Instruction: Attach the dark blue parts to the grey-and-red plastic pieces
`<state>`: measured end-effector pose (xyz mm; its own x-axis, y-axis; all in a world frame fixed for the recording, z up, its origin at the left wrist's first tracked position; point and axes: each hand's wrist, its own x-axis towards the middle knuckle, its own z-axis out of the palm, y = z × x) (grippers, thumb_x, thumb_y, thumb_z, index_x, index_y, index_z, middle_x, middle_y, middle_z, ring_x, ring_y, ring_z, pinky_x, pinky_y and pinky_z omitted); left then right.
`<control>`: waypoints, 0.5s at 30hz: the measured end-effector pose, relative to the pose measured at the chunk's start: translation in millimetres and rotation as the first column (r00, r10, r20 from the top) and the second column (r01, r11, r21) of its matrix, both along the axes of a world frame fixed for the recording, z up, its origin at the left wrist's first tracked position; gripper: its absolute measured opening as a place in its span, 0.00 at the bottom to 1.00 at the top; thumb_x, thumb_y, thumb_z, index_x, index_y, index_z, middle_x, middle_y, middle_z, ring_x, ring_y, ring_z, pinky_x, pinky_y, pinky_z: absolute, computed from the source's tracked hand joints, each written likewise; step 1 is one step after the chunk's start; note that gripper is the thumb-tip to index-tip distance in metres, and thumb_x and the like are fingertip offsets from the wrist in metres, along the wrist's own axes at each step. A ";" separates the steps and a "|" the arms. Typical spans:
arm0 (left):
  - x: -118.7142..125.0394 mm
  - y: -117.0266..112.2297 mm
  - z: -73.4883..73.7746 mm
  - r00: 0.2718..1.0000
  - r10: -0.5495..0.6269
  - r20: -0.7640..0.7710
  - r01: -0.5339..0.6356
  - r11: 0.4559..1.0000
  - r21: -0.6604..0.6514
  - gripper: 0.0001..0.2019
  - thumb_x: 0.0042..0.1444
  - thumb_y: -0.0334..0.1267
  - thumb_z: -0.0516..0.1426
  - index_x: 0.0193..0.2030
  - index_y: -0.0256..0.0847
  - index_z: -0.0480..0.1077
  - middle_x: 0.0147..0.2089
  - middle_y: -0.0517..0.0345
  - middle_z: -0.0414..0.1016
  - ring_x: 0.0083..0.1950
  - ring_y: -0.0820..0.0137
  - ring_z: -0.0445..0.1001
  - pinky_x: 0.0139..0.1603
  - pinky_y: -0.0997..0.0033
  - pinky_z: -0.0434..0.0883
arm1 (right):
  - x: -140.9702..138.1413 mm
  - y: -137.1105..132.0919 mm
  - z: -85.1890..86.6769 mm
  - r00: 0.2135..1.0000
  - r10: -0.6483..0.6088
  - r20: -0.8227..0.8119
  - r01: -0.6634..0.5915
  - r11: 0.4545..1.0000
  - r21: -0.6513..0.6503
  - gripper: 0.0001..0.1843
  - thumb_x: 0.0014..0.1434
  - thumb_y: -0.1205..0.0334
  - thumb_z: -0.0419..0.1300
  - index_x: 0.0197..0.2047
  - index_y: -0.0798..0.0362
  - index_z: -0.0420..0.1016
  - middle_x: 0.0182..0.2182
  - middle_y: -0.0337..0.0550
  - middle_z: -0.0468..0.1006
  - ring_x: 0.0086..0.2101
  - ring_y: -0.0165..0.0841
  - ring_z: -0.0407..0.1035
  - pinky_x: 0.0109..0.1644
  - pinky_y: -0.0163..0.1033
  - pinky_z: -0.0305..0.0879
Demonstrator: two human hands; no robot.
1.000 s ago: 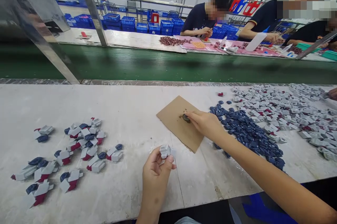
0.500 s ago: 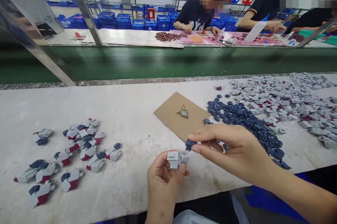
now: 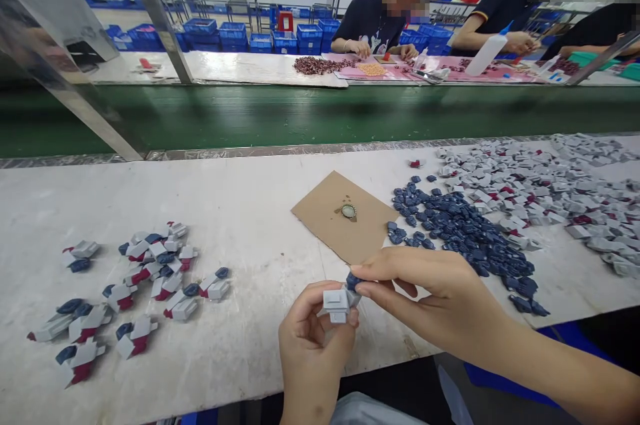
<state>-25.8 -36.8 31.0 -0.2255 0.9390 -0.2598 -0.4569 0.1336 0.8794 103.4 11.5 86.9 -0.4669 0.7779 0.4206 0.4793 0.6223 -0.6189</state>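
Observation:
Between the thumb and fingers of my left hand is a light grey blocky plastic part, held just above the table's front edge. My right hand pinches a small dark blue plastic piece by its right side. The blue piece sits against the upper right of the grey part; whether it is seated in it is hidden by my fingers. Beyond my hands lies a brown cardboard sheet, with a bottle cap and dark spots on it.
Right of the cardboard spreads a heap of dark blue pieces, with a larger pile of grey and maroon parts behind it. Joined grey, maroon and blue assemblies lie at left. Past a green conveyor belt, co-workers sit working.
My right hand has moved left and slightly down, bringing the blue piece from just beside the grey part into contact with it. My left hand has turned the grey part slightly.

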 end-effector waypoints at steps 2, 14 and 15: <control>1.8 -0.8 -0.3 1.000 0.011 -0.017 -0.011 1.000 0.016 0.05 0.43 0.35 0.64 0.30 0.43 0.76 0.30 0.61 0.75 0.31 0.73 0.72 0.31 0.79 0.72 | -0.6 -1.7 -3.6 1.000 0.003 -0.024 -0.004 1.000 -0.020 0.07 0.54 0.72 0.59 0.36 0.52 0.74 0.25 0.39 0.76 0.24 0.26 0.68 0.25 0.30 0.63; 5.3 2.8 -17.1 0.999 -0.014 -0.046 0.011 0.999 -0.051 0.09 0.46 0.39 0.63 0.35 0.39 0.73 0.33 0.57 0.77 0.36 0.68 0.75 0.37 0.73 0.73 | -6.2 -5.2 -36.1 0.986 -0.059 -0.157 0.049 0.997 -0.066 0.08 0.58 0.70 0.55 0.36 0.53 0.74 0.23 0.38 0.73 0.23 0.26 0.67 0.25 0.31 0.63; 3.7 4.1 -17.0 0.998 -0.046 -0.039 0.044 0.997 -0.067 0.10 0.46 0.40 0.63 0.35 0.39 0.73 0.33 0.57 0.76 0.36 0.67 0.74 0.36 0.73 0.73 | -2.7 -2.1 -33.2 0.992 -0.035 -0.123 0.027 0.997 -0.067 0.08 0.59 0.69 0.55 0.36 0.53 0.75 0.24 0.39 0.75 0.25 0.27 0.68 0.28 0.31 0.65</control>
